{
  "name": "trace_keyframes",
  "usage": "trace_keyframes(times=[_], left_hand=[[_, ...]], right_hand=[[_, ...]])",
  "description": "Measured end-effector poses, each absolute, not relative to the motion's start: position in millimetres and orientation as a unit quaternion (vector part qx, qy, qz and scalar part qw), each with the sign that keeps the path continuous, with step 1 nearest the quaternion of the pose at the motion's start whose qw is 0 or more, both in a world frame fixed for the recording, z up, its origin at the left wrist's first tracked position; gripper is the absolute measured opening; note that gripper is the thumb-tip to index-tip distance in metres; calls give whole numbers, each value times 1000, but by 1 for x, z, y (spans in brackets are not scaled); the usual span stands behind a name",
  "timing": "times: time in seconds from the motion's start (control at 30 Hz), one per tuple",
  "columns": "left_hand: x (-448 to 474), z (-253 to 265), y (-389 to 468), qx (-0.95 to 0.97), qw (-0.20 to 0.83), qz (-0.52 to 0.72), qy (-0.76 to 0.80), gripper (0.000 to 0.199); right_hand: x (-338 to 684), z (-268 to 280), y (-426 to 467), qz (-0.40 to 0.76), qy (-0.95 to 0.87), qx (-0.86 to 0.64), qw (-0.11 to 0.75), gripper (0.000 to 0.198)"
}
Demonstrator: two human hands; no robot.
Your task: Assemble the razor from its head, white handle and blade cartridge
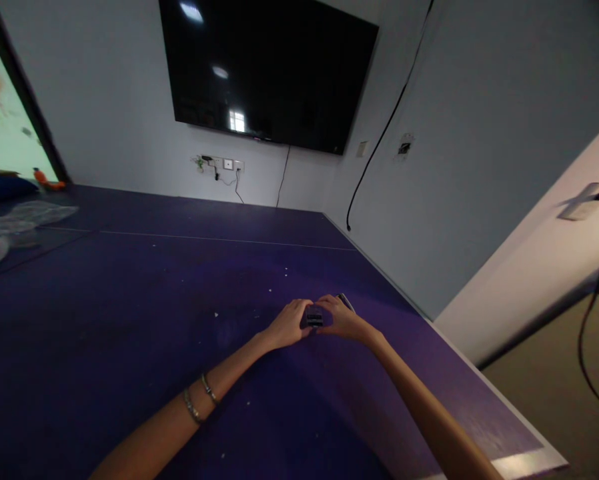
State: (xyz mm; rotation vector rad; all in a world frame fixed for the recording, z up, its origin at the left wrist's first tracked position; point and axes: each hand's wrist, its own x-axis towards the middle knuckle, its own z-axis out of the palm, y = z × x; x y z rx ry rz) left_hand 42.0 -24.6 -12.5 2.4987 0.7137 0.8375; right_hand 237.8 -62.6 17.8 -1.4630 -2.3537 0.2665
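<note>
A small dark, box-like object (314, 317) with lighter bands across it sits between my two hands, over the purple surface (189, 373). My left hand (290, 324), with two bracelets (193, 405) on its forearm, grips the object's left side between thumb and fingers. From the other side, my right hand (340, 319) curls its fingers and thumb round the right edge. Just beyond the right hand shows part of a dark, slim thing with a pale edge (346, 302); its kind is unclear and the hand partly hides it.
White specks dot the purple surface. Crumpled clear plastic (34, 217) lies far left, near an orange item (48, 181). A large television (269, 73) hangs on the back wall above sockets (228, 164). A black cable (379, 137) dangles along the right wall.
</note>
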Motion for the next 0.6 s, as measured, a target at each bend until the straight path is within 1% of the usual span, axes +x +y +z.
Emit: trace_keyframes(times=[0.1, 0.27, 0.37, 0.43, 0.6], left_hand=[[43, -12, -28, 891, 206, 305, 265, 50], [37, -14, -29, 887, 212, 303, 275, 52], [21, -21, -26, 885, 208, 305, 284, 47], [4, -28, -22, 881, 208, 299, 302, 44], [-36, -40, -10, 859, 203, 303, 359, 40]], right_hand=[[236, 19, -63, 92, -836, -510, 181, 50], [256, 19, -61, 119, -826, -520, 183, 55], [291, 20, -57, 121, -803, -551, 193, 55], [322, 19, -54, 111, -785, -578, 192, 50], [393, 9, -48, 121, -716, -664, 178, 48]])
